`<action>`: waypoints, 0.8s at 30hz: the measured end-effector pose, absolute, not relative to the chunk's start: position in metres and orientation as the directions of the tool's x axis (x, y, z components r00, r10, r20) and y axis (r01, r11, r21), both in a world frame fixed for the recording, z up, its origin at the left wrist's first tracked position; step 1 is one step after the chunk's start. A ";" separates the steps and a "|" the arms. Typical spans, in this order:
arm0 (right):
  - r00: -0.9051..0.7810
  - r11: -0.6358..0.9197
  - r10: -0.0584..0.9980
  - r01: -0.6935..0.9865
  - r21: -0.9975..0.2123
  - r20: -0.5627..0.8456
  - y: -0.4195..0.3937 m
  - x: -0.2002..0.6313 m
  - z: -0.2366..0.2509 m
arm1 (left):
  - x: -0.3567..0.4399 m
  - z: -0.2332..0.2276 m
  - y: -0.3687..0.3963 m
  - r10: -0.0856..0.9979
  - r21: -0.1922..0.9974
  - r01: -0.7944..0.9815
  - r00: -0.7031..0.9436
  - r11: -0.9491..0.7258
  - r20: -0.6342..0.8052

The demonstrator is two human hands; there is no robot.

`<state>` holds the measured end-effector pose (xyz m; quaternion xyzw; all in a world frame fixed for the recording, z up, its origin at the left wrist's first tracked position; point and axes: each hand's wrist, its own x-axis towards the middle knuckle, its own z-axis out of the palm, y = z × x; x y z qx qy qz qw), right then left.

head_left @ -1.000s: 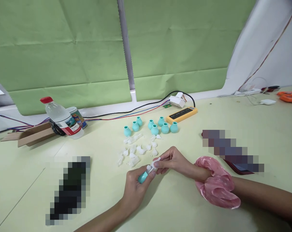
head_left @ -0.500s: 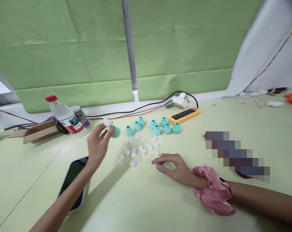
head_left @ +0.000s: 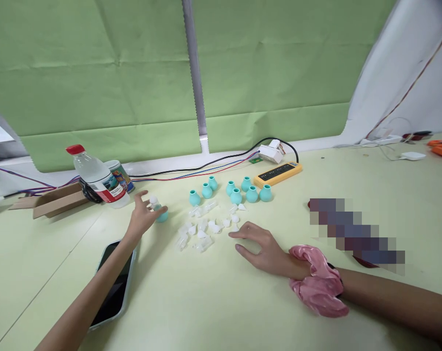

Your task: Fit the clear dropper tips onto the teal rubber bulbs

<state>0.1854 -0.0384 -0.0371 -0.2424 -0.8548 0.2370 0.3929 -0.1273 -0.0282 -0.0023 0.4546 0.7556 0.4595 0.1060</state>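
A turquoise bulb-shaped bottle (head_left: pixel 161 216) with a white top stands upright on the table at the left. My left hand (head_left: pixel 143 215) is beside it, fingers spread, the thumb crossing in front of its neck; whether the thumb touches it I cannot tell. My right hand (head_left: pixel 259 246) hovers low over the table with thumb and fingers apart, holding nothing. Its fingertips are close to loose small white pointed caps (head_left: pixel 216 228). Among these lie clear plastic tubes (head_left: pixel 205 243). Behind them stand several open-necked turquoise pots (head_left: pixel 236 196).
A phone (head_left: pixel 113 292) lies under my left forearm. A red-capped water bottle (head_left: pixel 104 181), a can (head_left: pixel 119 175) and a cardboard tray (head_left: pixel 60 201) are at back left. A yellow power strip (head_left: pixel 278 174) sits behind the pots. A pixelated item (head_left: pixel 356 234) lies at right.
My left hand has lowered the white-topped turquoise bottle to the table, down and left, and its fingers have spread. My right hand's fingers have opened wider.
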 end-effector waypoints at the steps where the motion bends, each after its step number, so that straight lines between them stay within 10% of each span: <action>1: -0.574 0.809 0.567 0.255 -0.529 0.591 -0.036 0.186 -0.038 | -0.123 0.001 -0.030 0.774 0.776 0.618 -0.550 0.125 0.314; 7: -0.616 0.773 0.628 0.564 -0.290 0.475 -0.025 0.188 -0.043 | -0.084 0.020 -0.052 0.478 0.317 0.927 -0.190 -0.202 0.858; 12: -0.704 0.782 0.622 0.580 -0.228 0.343 -0.026 0.189 -0.042 | -0.030 0.003 -0.070 0.707 -0.141 0.898 0.417 -0.416 0.571; 24: -0.790 0.865 0.480 0.499 -0.054 0.382 -0.025 0.186 -0.038 | -0.015 -0.017 -0.078 0.837 0.125 0.828 0.543 -0.547 0.068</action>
